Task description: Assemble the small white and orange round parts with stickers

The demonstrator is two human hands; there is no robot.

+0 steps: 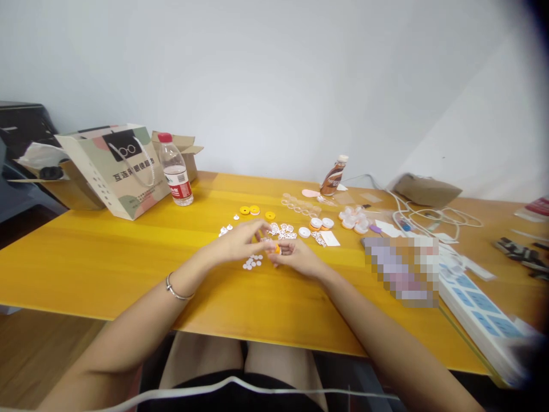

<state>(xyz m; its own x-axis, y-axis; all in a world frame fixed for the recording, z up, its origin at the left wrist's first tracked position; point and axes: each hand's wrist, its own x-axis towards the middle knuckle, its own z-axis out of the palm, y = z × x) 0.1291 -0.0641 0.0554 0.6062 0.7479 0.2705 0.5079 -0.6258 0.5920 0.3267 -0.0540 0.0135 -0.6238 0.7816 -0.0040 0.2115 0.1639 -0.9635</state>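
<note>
My right hand point(298, 256) pinches a small round orange-and-white piece point(278, 250) between thumb and fingers, above the middle of the table. Close against it, my left hand point(242, 239) reaches in from the left, its fingers curved and apart; whether its thumb touches the piece I cannot tell. Below the left hand lie several small white discs point(250, 263). White openwork gear-like parts point(283, 231) are spread just behind the hands. Yellow round cases point(244, 210) sit farther back, and white-topped round cases point(304, 232) stand to the right.
At the left are a paper bag point(128, 177) and a water bottle point(175, 171). A brown drink bottle point(334, 176) stands at the back, near a clear plastic strip point(300, 205). Clear-and-orange round pieces point(355, 219), cables point(412, 209), a blurred-out item point(401, 272) and a white-and-blue long box point(476, 309) occupy the right.
</note>
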